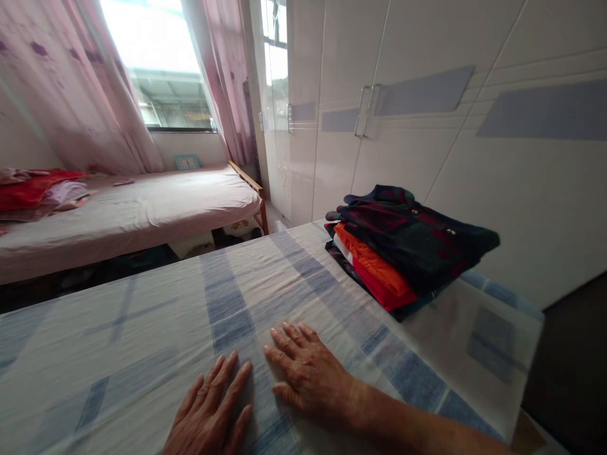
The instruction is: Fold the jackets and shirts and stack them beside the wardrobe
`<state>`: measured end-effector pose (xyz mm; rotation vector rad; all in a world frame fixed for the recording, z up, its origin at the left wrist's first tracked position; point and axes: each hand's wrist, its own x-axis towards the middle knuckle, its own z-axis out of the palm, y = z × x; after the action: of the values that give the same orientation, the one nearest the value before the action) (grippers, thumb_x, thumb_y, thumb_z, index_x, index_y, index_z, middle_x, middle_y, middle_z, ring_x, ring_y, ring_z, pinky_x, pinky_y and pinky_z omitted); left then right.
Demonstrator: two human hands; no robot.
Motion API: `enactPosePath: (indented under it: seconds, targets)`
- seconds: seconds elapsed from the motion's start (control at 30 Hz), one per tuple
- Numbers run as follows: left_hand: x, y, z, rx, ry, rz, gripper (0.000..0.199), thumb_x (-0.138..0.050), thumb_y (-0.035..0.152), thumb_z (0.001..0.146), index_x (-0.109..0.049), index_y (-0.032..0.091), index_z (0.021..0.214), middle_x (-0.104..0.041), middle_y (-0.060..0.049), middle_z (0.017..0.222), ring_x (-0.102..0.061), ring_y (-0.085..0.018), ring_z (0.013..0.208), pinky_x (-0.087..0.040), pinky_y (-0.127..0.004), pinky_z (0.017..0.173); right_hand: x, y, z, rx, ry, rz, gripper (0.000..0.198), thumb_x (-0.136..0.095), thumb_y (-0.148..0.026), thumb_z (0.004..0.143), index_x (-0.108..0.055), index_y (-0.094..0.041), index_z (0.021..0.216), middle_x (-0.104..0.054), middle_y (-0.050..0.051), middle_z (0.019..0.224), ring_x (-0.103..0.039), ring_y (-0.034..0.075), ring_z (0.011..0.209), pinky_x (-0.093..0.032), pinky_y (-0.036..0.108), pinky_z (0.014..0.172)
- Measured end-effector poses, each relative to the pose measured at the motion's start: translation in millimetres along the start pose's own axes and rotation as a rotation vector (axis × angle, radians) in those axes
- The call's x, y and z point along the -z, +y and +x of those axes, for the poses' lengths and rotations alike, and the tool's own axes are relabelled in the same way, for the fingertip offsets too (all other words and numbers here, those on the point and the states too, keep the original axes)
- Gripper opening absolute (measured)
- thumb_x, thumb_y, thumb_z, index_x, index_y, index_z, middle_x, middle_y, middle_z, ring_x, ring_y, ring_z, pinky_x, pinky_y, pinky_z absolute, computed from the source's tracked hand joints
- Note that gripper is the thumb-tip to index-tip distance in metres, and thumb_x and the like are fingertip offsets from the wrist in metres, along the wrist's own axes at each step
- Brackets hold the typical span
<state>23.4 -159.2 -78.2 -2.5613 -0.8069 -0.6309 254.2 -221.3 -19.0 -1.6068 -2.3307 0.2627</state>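
My left hand (211, 404) lies palm down on the blue and white checked bedsheet (156, 335), its fingers spread. Just to the right and a little farther off, my right hand (308, 373) rests flat on the same sheet, fingers apart. Neither hand holds anything. Beyond my right hand, a stack of folded clothes sits near the bed's far right corner. A dark jacket (422, 234) with red patches tops the stack, and under it show an orange garment (374, 259) and a red garment (377, 287).
Behind the clothes stands a white wardrobe (427, 38) with metal handles. Across a gap is a second bed (175, 202) with a wooden end rail and red and pink cloths (42, 189). A small turquoise clock (186, 162) stands below the window, beside pink curtains (85, 82).
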Motion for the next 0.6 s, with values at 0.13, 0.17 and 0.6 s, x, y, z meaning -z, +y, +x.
enactPosePath:
  seconds: [0.13, 0.17, 0.6]
  targets:
    - [-7, -8, -1, -0.101, 0.048, 0.069, 0.048, -0.048, 0.036, 0.083, -0.053, 0.02, 0.128, -0.059, -0.013, 0.128, -0.059, -0.026, 0.113, -0.052, -0.04, 0.083, 3, 4, 4, -0.014, 0.105, 0.019, 0.051, -0.043, -0.043, 0.091, -0.041, -0.021, 0.137, -0.041, 0.008, 0.145, -0.033, 0.022, 0.134, -0.027, 0.042, 0.11]
    - [-8, -10, -1, -0.113, 0.046, 0.078, 0.048, -0.048, 0.036, 0.083, -0.054, 0.02, 0.128, -0.059, -0.013, 0.128, -0.059, -0.025, 0.112, -0.052, -0.039, 0.082, 7, 7, 4, -0.027, 0.166, 0.014, 0.05, -0.045, -0.04, 0.09, -0.041, -0.021, 0.137, -0.042, 0.008, 0.144, -0.035, 0.021, 0.133, -0.029, 0.04, 0.11]
    - [-15, -9, -2, -0.041, 0.06, 0.022, 0.043, -0.051, 0.037, 0.083, -0.058, 0.027, 0.125, -0.06, -0.008, 0.128, -0.059, -0.023, 0.113, -0.051, -0.035, 0.087, 175, 167, -69, -0.92, 0.897, -0.601, 0.043, -0.044, -0.036, 0.085, -0.056, -0.011, 0.118, -0.058, 0.019, 0.116, -0.053, 0.033, 0.107, -0.042, 0.047, 0.083]
